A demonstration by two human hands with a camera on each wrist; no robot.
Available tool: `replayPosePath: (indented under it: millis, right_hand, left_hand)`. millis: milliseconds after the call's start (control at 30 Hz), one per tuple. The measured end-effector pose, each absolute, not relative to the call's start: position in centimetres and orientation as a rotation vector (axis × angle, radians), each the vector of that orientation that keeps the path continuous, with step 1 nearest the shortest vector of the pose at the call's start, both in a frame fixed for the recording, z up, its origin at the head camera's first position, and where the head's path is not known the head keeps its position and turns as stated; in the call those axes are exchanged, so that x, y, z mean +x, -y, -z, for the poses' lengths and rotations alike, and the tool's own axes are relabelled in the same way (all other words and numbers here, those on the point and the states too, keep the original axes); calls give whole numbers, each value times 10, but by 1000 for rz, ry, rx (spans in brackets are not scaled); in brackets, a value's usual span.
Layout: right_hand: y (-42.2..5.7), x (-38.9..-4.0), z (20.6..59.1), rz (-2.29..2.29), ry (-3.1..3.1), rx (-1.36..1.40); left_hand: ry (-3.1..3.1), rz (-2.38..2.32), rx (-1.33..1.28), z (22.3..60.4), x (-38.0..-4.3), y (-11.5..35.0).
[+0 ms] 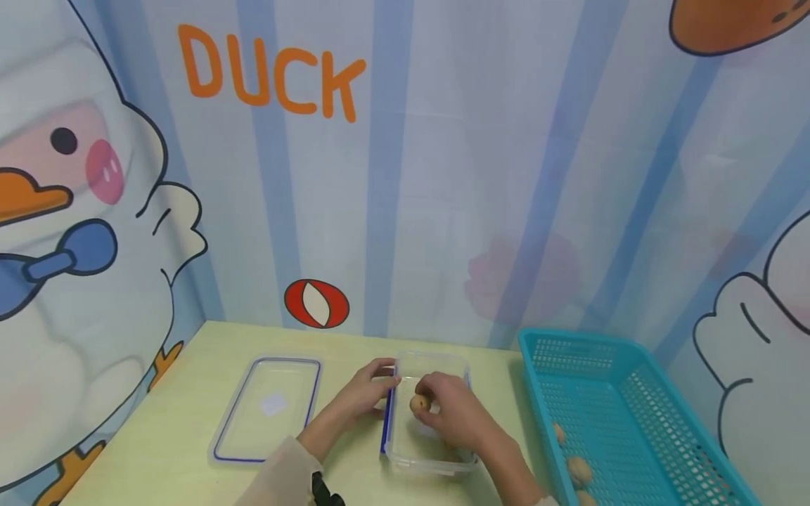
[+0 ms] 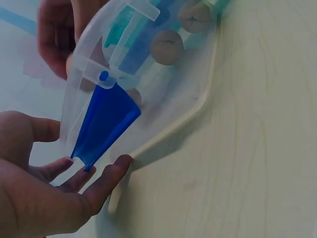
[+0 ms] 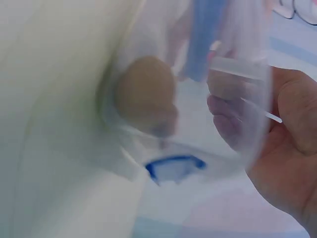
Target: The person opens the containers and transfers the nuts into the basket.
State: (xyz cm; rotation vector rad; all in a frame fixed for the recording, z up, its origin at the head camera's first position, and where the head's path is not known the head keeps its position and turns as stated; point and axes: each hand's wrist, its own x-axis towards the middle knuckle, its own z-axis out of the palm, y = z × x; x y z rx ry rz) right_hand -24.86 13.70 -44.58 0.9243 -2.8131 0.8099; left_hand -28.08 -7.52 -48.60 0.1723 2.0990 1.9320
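A clear plastic food container (image 1: 430, 464) with blue side latches stands uncovered on the table. My left hand (image 1: 365, 388) holds its left side, fingertips at the rim and the blue latch (image 2: 106, 124). Over the container's opening, my right hand (image 1: 454, 409) pinches a walnut (image 1: 420, 403) between thumb and fingers. Through the clear wall in the left wrist view, several walnuts (image 2: 167, 47) show inside on the bottom. The right wrist view is blurred; walnuts (image 3: 146, 94) lie behind the wall there, and my right fingers (image 3: 225, 124) reach in past the rim.
The container's clear lid (image 1: 268, 411), edged with a blue seal, lies flat on the table to the left. At the right stands a turquoise plastic basket (image 1: 616, 422) with several walnuts (image 1: 579, 471) along its near left side. A printed duck curtain (image 1: 436, 176) hangs behind the table.
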Motion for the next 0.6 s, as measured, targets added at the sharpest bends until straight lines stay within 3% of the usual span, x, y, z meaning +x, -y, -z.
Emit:
replayPosePath:
  millis: [600]
  right_hand:
    - [-204,-181,390,-751,2475,911]
  left_hand:
    - [-2090,-1922,157,489,-282,77]
